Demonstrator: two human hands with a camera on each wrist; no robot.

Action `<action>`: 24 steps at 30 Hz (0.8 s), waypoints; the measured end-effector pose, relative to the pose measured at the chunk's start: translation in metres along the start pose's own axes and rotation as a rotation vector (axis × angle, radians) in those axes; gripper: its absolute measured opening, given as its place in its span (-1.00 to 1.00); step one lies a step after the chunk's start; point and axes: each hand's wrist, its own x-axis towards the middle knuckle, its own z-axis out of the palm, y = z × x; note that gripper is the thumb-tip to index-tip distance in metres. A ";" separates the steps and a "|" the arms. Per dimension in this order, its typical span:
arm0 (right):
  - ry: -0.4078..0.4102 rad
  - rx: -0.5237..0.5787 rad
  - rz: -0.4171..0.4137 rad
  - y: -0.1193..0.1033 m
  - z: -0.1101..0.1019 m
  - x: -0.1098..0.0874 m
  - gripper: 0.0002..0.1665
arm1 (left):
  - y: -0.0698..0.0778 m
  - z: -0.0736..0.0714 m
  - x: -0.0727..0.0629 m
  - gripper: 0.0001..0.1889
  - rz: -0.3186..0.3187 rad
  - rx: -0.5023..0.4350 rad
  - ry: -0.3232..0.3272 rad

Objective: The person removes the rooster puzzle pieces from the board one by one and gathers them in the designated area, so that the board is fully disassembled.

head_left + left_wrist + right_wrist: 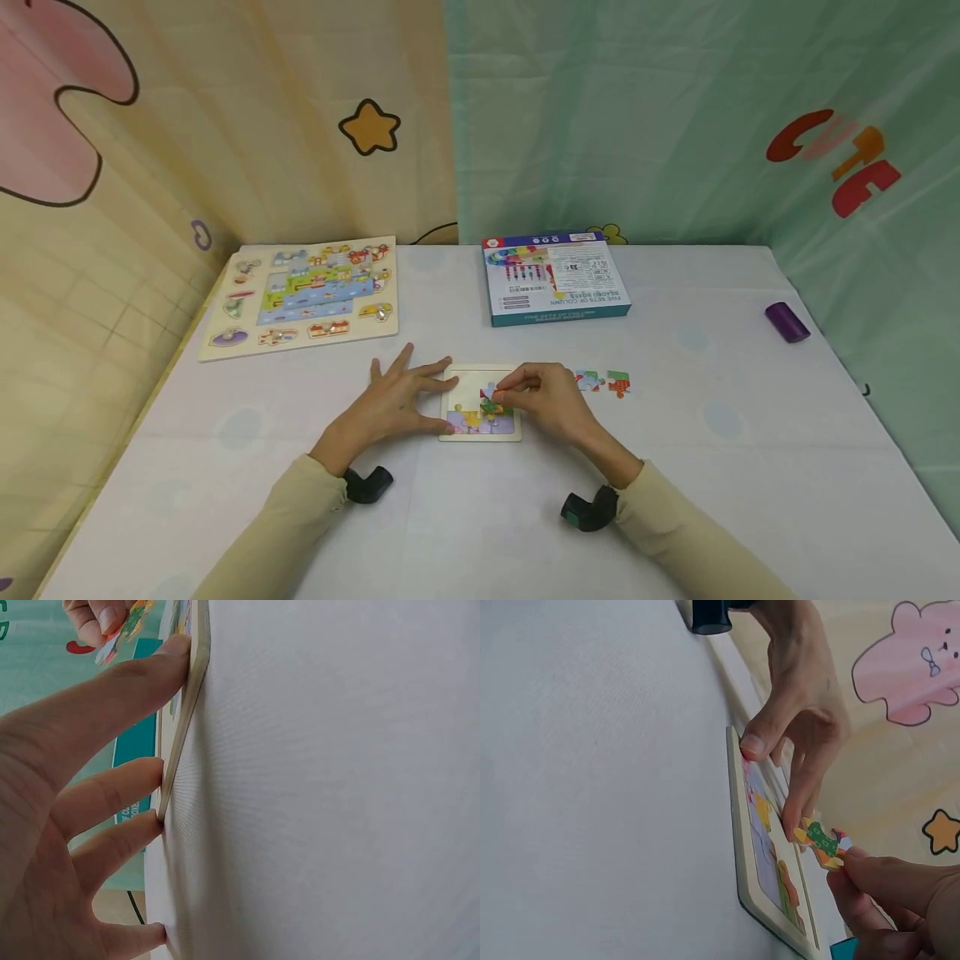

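A small square wooden puzzle board (pixel 480 437) lies on the table, its lower row filled with lilac and yellow pieces and its upper part partly bare. My left hand (pixel 392 402) is spread along its left side, with the thumb on the lower left corner and fingertips touching the edge. Between thumb and index finger, my right hand (pixel 551 402) pinches a puzzle piece (pixel 823 841) with green, yellow and orange on it. That piece is raised over the board in the right wrist view. Two loose pieces, one blue-green (pixel 589 381) and one red-green (pixel 619 382), lie right of the board.
A larger wooden peg puzzle (pixel 307 292) with flat picture boards on it lies back left. At the back centre is a flat boxed set (pixel 557 279). A purple cylinder (pixel 787 322) lies far right. Printed curtains (pixel 600 108) enclose the table's back and sides.
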 end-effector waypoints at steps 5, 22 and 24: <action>0.027 -0.003 0.067 0.005 -0.011 -0.007 -0.85 | 0.000 0.001 -0.001 -0.24 0.009 -0.001 0.013; 0.123 -0.028 0.174 0.040 -0.067 -0.037 -0.74 | 0.001 -0.001 -0.001 -0.23 -0.004 -0.009 -0.005; 0.139 -0.043 0.187 0.043 -0.072 -0.040 -0.74 | 0.002 -0.001 -0.001 -0.23 -0.007 -0.014 -0.009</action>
